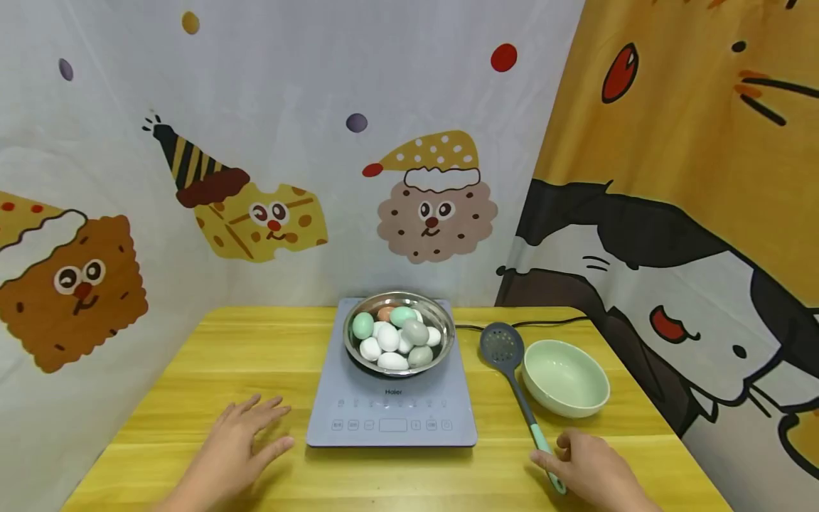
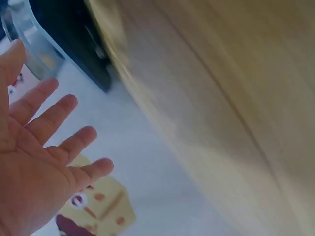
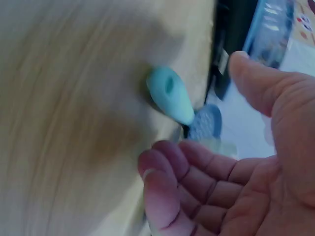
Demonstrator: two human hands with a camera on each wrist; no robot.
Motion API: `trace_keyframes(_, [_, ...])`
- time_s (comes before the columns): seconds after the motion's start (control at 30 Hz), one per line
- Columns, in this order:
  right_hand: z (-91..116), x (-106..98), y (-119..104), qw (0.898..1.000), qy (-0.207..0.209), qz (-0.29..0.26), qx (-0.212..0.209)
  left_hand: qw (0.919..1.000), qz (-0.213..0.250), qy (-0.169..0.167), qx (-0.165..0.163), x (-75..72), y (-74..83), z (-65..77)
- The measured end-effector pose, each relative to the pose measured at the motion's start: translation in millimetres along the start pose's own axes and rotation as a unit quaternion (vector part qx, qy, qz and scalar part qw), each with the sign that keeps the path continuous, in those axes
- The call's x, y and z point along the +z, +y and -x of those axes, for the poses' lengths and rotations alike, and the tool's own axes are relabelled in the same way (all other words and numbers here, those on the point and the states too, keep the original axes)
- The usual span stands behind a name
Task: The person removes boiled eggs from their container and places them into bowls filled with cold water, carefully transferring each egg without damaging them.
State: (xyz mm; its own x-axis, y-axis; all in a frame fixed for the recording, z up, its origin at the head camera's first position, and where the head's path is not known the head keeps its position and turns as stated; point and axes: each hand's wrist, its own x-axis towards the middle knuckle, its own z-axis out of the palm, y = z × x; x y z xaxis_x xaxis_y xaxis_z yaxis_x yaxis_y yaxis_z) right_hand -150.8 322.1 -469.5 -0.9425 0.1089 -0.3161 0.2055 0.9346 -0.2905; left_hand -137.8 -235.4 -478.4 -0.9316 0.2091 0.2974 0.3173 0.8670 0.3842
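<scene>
A skimmer with a dark slotted head lies on the table, its mint-green handle toward the near side. My right hand is over that handle. In the right wrist view the thumb stands apart and the fingers bend loosely, with the handle not in their grasp. On the left, my left hand hovers above the table with spread fingers and holds nothing. A steel bowl of white, green, grey and brown eggs sits on a Haier induction cooktop between the hands.
A pale green bowl stands right of the skimmer, close to its shaft. A black cord runs along the back of the wooden table. Printed curtains hang behind and at both sides.
</scene>
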Motion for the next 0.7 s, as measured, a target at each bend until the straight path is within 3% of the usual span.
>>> trace_keyframes(0.17, [-2,8,-8,1.000,0.008,0.018,0.001,0.9999,0.002,0.000,0.013,9.3,26.8,-2.0])
trace_keyframes(0.33, [0,8,-9,0.999,0.037,0.009,-0.005,0.9997,-0.010,-0.019,0.011,15.1,40.5,-4.6])
trace_keyframes(0.47, [3,7,-12,0.996,0.040,-0.075,-0.009,0.9992,-0.019,-0.034,0.007,18.3,43.5,-5.0])
trace_keyframes(0.6, [11,10,-20,0.983,0.041,-0.176,-0.016,0.9991,-0.018,-0.038,0.003,20.1,43.7,-4.9])
trace_keyframes(0.7, [17,8,-29,0.974,0.055,-0.216,-0.031,0.9995,-0.018,-0.026,0.007,21.1,43.3,-5.0])
